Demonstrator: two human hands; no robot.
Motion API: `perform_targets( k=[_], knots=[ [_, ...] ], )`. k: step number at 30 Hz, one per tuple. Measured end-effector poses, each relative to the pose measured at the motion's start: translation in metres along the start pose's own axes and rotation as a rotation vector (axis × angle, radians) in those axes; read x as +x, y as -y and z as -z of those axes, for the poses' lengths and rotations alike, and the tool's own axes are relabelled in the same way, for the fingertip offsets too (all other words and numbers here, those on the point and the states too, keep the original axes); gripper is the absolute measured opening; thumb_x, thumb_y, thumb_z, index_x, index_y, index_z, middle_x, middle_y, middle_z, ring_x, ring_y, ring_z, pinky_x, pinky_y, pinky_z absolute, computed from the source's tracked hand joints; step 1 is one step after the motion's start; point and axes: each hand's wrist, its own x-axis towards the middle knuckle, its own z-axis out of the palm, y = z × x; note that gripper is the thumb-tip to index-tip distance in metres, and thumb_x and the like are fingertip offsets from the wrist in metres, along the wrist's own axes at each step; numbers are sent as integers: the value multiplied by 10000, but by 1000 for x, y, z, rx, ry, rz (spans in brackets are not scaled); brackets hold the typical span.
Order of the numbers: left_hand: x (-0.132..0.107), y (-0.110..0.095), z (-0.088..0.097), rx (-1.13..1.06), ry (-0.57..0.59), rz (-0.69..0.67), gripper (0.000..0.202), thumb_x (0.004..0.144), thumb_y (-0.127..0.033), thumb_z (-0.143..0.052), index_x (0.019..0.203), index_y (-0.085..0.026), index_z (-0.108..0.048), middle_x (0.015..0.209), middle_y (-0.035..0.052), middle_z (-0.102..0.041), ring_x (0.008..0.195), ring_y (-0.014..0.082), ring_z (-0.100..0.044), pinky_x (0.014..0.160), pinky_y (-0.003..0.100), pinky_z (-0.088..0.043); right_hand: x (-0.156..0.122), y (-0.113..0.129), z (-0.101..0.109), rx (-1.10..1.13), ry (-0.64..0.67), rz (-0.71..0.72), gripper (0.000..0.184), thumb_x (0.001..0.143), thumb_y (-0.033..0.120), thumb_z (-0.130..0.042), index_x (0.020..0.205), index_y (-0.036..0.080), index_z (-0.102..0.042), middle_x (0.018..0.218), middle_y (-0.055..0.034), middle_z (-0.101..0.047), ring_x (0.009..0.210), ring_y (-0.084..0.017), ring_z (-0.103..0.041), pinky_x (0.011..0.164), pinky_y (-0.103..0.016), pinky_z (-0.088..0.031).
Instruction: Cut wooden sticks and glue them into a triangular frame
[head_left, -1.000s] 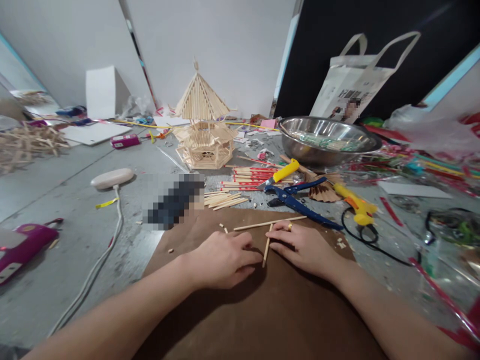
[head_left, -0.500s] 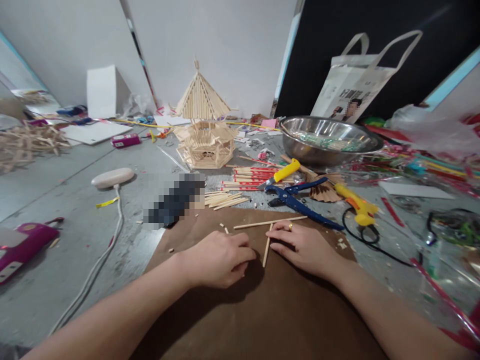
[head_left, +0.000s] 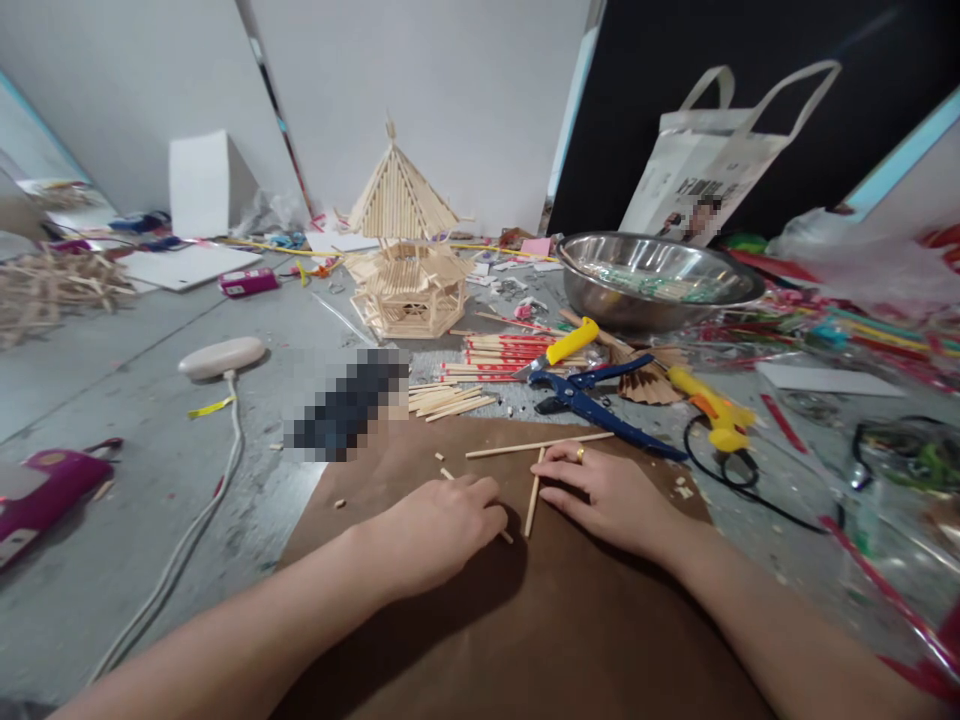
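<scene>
My left hand (head_left: 457,522) is closed over a short wooden stick (head_left: 507,537) on the brown sheet (head_left: 570,620). Only the two ends of that stick show past the fingers. With the index finger and thumb, my right hand (head_left: 592,490) holds a second wooden stick (head_left: 532,508) that lies nearly upright in view; a ring is on one finger. The top of this stick meets a longer wooden stick (head_left: 510,449) lying crosswise just beyond both hands. Small cut stick pieces (head_left: 440,456) lie near the left hand.
Beyond the sheet are loose sticks (head_left: 457,400), a yellow-handled knife (head_left: 573,342), blue cutters (head_left: 607,410) and a yellow glue gun (head_left: 712,408) with a black cord. A stick-built pavilion (head_left: 409,245) and a metal basin (head_left: 652,300) stand further back. A white cable (head_left: 217,500) runs at left.
My left hand has turned and shifted slightly, and more of the short stick now shows at both ends. The right hand and its stick look almost unmoved.
</scene>
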Motion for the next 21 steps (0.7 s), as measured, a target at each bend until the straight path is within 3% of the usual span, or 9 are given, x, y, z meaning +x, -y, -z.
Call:
perform_targets(
  k=[21],
  knots=[
    [6,-13,-2,28,-52,-49,198,825,-176,-302,811,-157,-499,803,48,-501,711,143,-455,606,253,-434,0,1,1,9,-21,22,282,795,328,-382,973,244,-582,997,-31,-557,839,-141,-535,752,-281,-430]
  ],
)
